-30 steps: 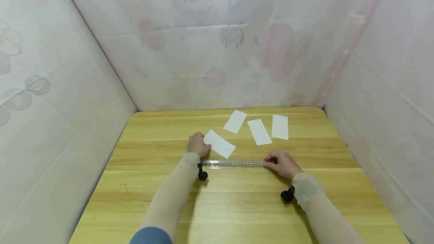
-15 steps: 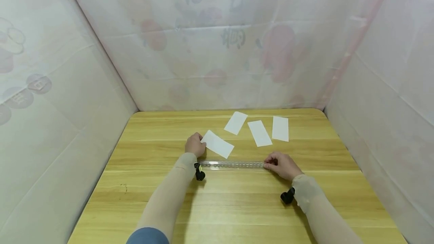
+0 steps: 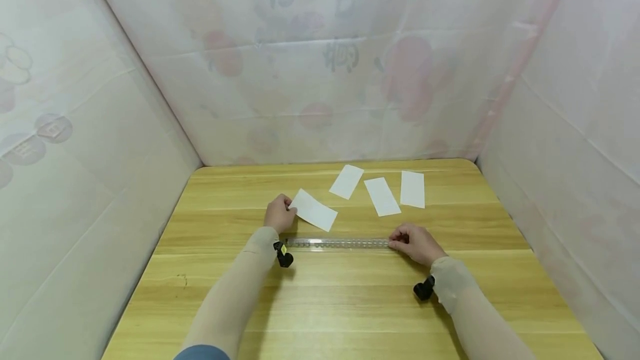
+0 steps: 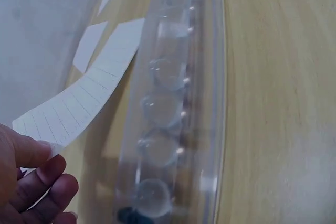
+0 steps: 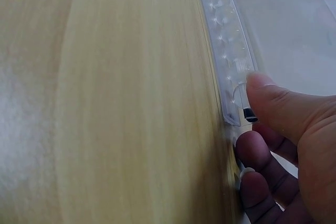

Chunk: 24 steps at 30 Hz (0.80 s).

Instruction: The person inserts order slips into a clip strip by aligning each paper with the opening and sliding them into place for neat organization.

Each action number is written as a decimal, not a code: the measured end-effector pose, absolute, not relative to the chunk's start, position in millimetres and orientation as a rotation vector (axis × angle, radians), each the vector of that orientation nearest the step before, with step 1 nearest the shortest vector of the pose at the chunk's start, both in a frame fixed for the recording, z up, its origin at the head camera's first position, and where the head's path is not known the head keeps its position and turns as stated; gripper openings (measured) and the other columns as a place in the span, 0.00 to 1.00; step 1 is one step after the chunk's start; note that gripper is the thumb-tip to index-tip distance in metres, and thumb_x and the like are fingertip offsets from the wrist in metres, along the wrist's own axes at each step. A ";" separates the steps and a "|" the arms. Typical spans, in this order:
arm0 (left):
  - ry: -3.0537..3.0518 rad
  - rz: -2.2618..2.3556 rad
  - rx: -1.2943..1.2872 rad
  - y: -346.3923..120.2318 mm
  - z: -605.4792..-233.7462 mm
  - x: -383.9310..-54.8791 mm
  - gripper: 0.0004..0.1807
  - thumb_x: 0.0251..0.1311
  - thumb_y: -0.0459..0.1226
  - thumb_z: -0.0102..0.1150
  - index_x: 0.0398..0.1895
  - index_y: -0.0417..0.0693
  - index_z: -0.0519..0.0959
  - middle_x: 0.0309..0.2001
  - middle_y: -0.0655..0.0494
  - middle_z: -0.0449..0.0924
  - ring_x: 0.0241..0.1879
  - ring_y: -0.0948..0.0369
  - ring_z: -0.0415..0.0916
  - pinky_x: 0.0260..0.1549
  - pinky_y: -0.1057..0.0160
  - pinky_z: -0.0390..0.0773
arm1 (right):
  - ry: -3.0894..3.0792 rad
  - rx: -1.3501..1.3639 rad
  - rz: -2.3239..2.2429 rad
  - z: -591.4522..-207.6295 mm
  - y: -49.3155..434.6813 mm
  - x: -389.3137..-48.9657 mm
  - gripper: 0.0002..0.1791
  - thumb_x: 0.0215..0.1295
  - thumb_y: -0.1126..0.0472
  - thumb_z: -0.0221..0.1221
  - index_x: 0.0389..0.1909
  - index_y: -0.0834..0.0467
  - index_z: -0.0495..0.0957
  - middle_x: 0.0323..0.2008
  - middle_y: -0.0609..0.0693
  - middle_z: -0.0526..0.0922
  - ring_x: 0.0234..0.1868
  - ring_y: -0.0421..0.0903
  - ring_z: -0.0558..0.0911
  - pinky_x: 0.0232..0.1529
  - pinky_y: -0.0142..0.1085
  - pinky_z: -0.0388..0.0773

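Note:
My left hand (image 3: 280, 214) pinches the left corner of a white paper slip (image 3: 314, 210) between thumb and fingers. Ruled lines and a curve show on this slip (image 4: 79, 106) in the left wrist view. Just nearer to me lies a long clear plastic channel (image 3: 340, 243), with several clear round balls (image 4: 160, 109) inside it. My right hand (image 3: 419, 244) holds the channel's right end, its thumb (image 5: 262, 85) against the clear wall beside a small black piece (image 5: 250, 114). The other fingers are curled below that end.
Farther back on the wooden table (image 3: 350, 304) lie three more white slips: one on the left (image 3: 347, 181), a middle slip (image 3: 382, 196) and a right slip (image 3: 412, 189). Pale printed cloth walls (image 3: 320, 99) stand at the back and both sides.
My left hand has moved left, drawing the pinched slip left with it and exposing more of the channel's left end. My right hand stays at the channel's right end.

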State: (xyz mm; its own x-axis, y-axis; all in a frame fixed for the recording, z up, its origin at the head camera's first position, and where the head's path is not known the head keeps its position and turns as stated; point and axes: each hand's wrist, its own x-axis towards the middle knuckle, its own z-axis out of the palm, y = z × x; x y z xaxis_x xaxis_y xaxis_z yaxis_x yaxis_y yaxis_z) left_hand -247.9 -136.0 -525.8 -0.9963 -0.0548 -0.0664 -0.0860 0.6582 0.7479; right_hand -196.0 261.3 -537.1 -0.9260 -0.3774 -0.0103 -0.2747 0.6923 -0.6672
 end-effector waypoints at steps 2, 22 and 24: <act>2.803 1.336 -0.118 -141.1 -523.8 -246.6 0.08 0.65 0.36 0.57 0.43 0.43 0.73 0.34 0.50 0.74 0.30 0.56 0.72 0.28 0.59 0.74 | 2.752 -0.535 -1.050 -538.4 261.5 -195.9 0.03 0.61 0.54 0.65 0.34 0.46 0.82 0.33 0.40 0.80 0.33 0.39 0.77 0.34 0.34 0.75; 2.670 1.725 -0.161 -157.7 -476.7 -214.9 0.13 0.63 0.31 0.58 0.50 0.42 0.71 0.40 0.47 0.73 0.38 0.54 0.71 0.33 0.60 0.75 | 2.756 -0.502 -1.031 -538.3 262.7 -196.6 0.03 0.62 0.53 0.64 0.35 0.46 0.82 0.33 0.40 0.80 0.34 0.39 0.77 0.37 0.39 0.75; 2.638 1.776 -0.169 -158.7 -474.1 -211.1 0.14 0.63 0.30 0.58 0.51 0.43 0.71 0.41 0.48 0.73 0.39 0.54 0.70 0.35 0.59 0.75 | 2.761 -0.506 -1.027 -538.9 263.1 -196.4 0.03 0.62 0.53 0.64 0.35 0.46 0.82 0.33 0.40 0.80 0.34 0.39 0.77 0.37 0.39 0.75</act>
